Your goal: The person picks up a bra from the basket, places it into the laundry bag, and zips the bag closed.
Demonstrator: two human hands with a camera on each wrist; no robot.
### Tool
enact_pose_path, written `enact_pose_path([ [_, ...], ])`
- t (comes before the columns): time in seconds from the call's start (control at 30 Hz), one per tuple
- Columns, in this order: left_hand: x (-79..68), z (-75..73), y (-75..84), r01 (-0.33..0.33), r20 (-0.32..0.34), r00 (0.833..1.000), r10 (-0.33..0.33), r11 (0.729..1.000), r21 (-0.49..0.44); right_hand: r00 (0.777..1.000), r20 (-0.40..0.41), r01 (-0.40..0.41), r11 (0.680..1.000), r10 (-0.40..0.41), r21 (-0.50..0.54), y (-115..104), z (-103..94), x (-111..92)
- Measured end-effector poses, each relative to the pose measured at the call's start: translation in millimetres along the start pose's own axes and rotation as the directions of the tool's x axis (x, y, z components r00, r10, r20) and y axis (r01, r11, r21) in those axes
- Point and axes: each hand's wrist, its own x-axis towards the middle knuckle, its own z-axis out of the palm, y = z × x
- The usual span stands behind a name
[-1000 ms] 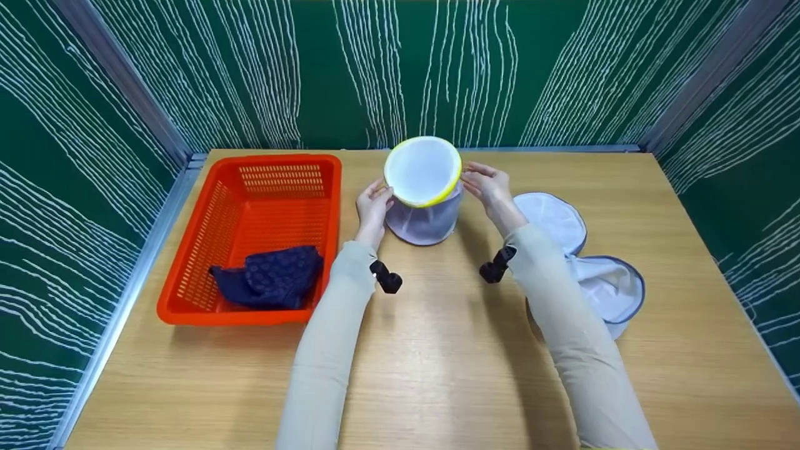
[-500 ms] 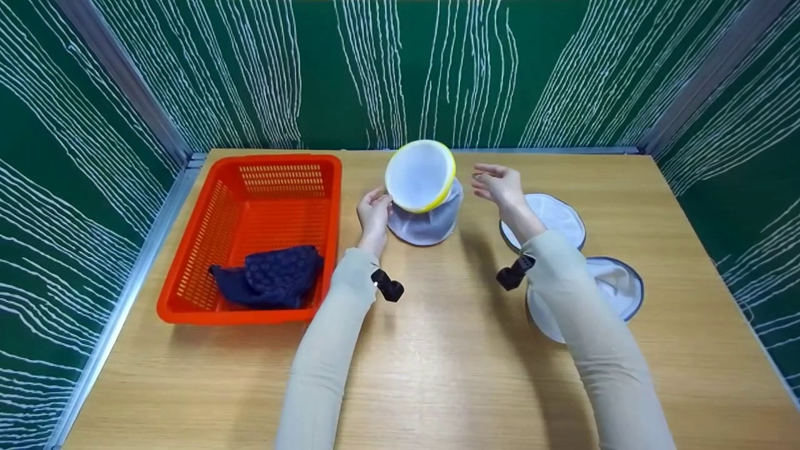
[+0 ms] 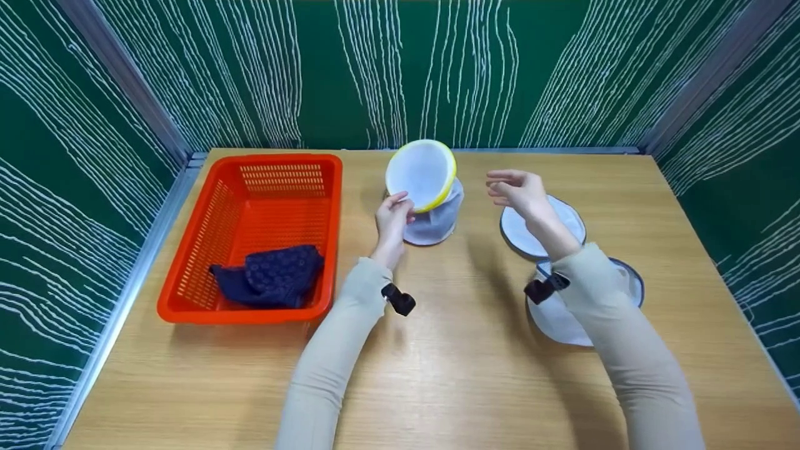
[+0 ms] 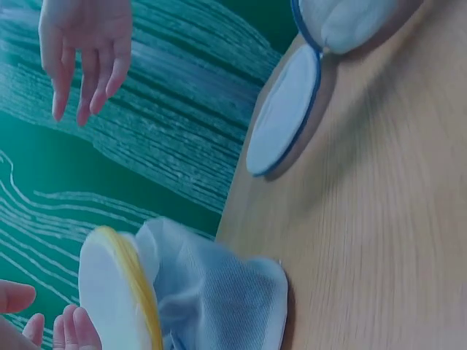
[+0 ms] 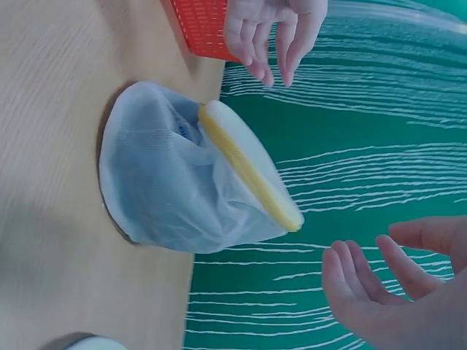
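Note:
A white mesh bag with a yellow rim (image 3: 420, 174) stands on the table, its round top tilted. In the right wrist view its soft mesh side (image 5: 168, 168) sags in folds below the rim. My left hand (image 3: 392, 225) is in front of the bag's near left side in the head view; the right wrist view shows this hand (image 5: 273, 33) apart from the bag, with relaxed fingers. To the right of the bag, my right hand (image 3: 522, 194) hovers with loosely bent fingers and holds nothing. Both palms face inward.
An orange plastic basket (image 3: 250, 219) at the left contains a dark blue patterned cloth item (image 3: 275, 278). At the right lie a round white mesh piece with a dark edge (image 3: 537, 228) and a dark-rimmed white mesh bag (image 3: 562, 322), partly under my right forearm.
My right hand has let go of the yellow rim and drawn back to the right. My left hand has also come off the rim and shifted slightly right and nearer. The bag stays standing.

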Motion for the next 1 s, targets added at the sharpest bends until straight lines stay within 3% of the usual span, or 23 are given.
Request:
enact_pose_path([
  [0.07, -23.8, 5.6, 17.3, 0.030, 0.014, 0.999, -0.030, 0.999, 0.027, 0.999, 0.018, 0.034, 0.998, -0.033, -0.046, -1, -5.1, -7],
  [0.17, -40.2, 11.6, 21.3, 0.027, 0.060, 0.998, -0.028, 0.999, 0.023, 0.996, 0.036, 0.091, 0.991, -0.087, -0.102, 0, -12.2, -17],
  [0.43, -65.7, 27.7, 9.7, 0.002, 0.193, 0.981, -0.002, 1.000, 0.000, 0.982, 0.039, 0.190, 0.957, -0.186, -0.220, 12, -33.8, -41],
  [0.6, -82.6, 40.6, -4.2, -0.027, 0.249, 0.968, 0.016, 0.999, 0.041, 0.957, 0.029, 0.282, 0.904, -0.288, -0.322, 21, -49.4, -57],
  [0.7, -91.4, 48.6, -13.7, -0.012, 0.277, 0.961, -0.007, 0.998, 0.066, 0.941, 0.020, 0.321, 0.869, -0.339, -0.376, 27, -60.0, -66],
  [1.0, -113.6, 71.3, -41.1, 0.062, 0.320, 0.943, -0.090, 0.993, 0.097, 0.955, -0.057, 0.228, 0.842, -0.292, -0.488, 48, -87.1, -90],
])
